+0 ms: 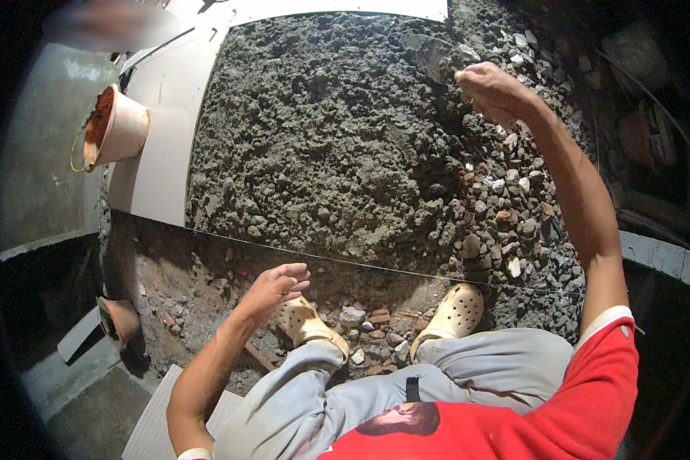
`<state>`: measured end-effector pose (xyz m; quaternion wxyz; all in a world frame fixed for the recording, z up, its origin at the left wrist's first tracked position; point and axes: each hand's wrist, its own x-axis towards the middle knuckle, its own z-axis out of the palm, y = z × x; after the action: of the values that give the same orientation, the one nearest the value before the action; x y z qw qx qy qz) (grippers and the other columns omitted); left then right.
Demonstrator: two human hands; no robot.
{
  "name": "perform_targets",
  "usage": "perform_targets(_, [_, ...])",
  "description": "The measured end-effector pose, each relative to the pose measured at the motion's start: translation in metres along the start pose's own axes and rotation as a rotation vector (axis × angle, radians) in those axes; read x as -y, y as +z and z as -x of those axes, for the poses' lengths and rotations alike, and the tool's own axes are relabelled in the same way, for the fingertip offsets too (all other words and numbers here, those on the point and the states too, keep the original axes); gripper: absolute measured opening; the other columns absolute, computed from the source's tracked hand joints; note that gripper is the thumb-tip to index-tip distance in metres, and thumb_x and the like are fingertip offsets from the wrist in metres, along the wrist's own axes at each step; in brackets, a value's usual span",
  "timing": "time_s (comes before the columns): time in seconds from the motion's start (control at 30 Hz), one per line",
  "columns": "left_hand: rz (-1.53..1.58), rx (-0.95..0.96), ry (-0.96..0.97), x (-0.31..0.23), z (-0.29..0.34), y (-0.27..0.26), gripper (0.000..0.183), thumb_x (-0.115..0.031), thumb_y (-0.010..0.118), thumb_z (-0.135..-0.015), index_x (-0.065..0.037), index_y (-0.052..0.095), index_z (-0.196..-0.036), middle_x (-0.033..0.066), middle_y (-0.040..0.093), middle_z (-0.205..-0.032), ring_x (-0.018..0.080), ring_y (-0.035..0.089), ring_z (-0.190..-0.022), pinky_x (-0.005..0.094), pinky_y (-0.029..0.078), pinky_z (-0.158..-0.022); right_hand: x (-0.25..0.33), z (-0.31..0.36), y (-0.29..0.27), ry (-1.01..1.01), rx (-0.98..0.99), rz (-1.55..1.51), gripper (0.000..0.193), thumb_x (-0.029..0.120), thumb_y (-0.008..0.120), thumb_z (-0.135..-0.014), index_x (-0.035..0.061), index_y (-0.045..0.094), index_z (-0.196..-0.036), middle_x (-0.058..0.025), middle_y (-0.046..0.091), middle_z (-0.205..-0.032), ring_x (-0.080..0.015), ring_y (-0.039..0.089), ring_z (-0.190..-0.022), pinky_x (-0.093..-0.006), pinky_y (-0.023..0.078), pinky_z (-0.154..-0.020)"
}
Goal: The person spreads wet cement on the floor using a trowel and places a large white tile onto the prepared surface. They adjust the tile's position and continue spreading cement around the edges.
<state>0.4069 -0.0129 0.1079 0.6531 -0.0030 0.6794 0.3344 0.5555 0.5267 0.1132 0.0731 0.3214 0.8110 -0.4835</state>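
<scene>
My right hand point(497, 92) is closed at the far right of a bed of rough grey mortar point(307, 146). It grips a trowel, whose mortar-smeared blade point(431, 57) rests on the mortar just left of the fist; the handle is mostly hidden by the fingers. My left hand point(278, 291) hangs above the ground near my left shoe point(308, 322), its fingers stretched out and holding nothing. A thin string line point(345, 263) runs across the near edge of the mortar, beyond my shoes. Large pale tiles point(165, 165) border the mortar at the left and far sides.
A whitish bucket point(126, 129) with reddish contents lies tilted on the left tiles. Broken stones point(514, 195) cover the right side. Another bucket point(121, 320) is at the lower left, and a pale tile point(157, 422) lies beside my left leg. Walls rise at the left.
</scene>
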Motion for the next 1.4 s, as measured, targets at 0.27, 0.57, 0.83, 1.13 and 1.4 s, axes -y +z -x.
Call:
perform_targets(0.27, [0.008,-0.014,0.008,-0.011,-0.006,-0.003,0.049,-0.010,0.046,-0.101,0.003,0.045,-0.148,0.0211,0.052,-0.149,0.0282,0.056,-0.135,0.0380,0.045,-0.111,-0.011,-0.011,-0.036,-0.087,-0.079,0.014,0.050,0.052,0.055,-0.102,0.0048,0.059,-0.089,-0.0018,0.058,-0.069,-0.0124,0.056,-0.055,-0.0323,0.047,-0.047])
perform_targets(0.57, [0.032,-0.051,-0.029,-0.008,-0.003,-0.008,0.049,-0.007,0.044,-0.101,0.004,0.043,-0.149,0.0220,0.052,-0.149,0.0274,0.056,-0.134,0.0366,0.047,-0.109,-0.060,0.033,-0.061,-0.264,-0.191,0.427,0.044,0.043,0.052,-0.105,0.0005,0.062,-0.096,-0.0107,0.060,-0.081,-0.0248,0.058,-0.071,-0.0415,0.049,-0.066])
perform_targets(0.83, [0.018,-0.053,-0.012,-0.018,-0.003,-0.002,0.049,-0.007,0.045,-0.100,0.003,0.045,-0.148,0.0220,0.053,-0.148,0.0272,0.056,-0.134,0.0367,0.047,-0.110,-0.074,-0.050,-0.076,-0.316,-0.316,0.881,0.043,0.036,0.052,-0.106,-0.0015,0.062,-0.087,-0.0190,0.062,-0.077,-0.0351,0.060,-0.070,-0.0456,0.047,-0.066])
perform_targets(1.13, [0.064,-0.086,-0.029,-0.009,0.001,-0.013,0.049,-0.007,0.046,-0.100,0.003,0.046,-0.148,0.0207,0.055,-0.146,0.0265,0.057,-0.133,0.0363,0.047,-0.108,-0.028,-0.012,-0.066,0.031,-0.121,0.210,0.046,0.042,0.048,-0.107,0.0076,0.047,-0.075,0.0013,0.046,-0.058,-0.0105,0.042,-0.047,-0.0354,0.037,-0.043])
perform_targets(1.4, [0.093,-0.080,0.003,0.001,0.011,-0.024,0.049,-0.008,0.047,-0.099,0.003,0.046,-0.148,0.0195,0.055,-0.147,0.0250,0.058,-0.132,0.0362,0.047,-0.107,0.007,-0.015,-0.078,-0.132,-0.168,0.653,0.044,0.040,0.054,-0.105,0.0053,0.052,-0.078,0.0015,0.048,-0.057,-0.0121,0.048,-0.048,-0.0358,0.042,-0.042])
